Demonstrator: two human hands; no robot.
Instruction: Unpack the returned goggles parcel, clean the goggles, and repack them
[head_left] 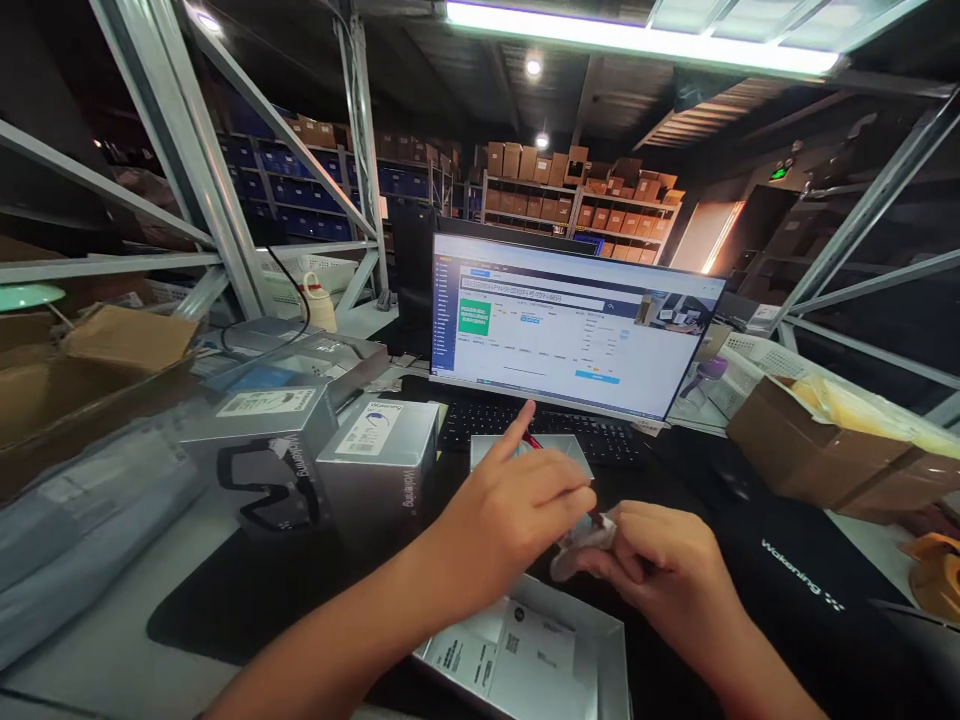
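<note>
Translucent plastic, a small crumpled packet [581, 545], sits pinched between my two hands just above the open grey box [540, 655] at six o'clock on the counter [97, 650]. My right hand [667, 570] has its fingers clenched around the packet from the three o'clock side, and my left hand [517, 505] comes in from nine o'clock, thumb and middle fingers grasping a thin red-tipped piece [531, 440] that runs from the packet up toward eleven o'clock; its index finger points loose toward the monitor [570, 325]. The packet's long axis lies roughly nine to three, and both hands touch it, the right hand holding more of it. A keyboard [547, 430] lies at twelve o'clock behind the hands, silver product boxes [375, 455] stand at ten o'clock, and a black pouch [795, 590] lies at three.
</note>
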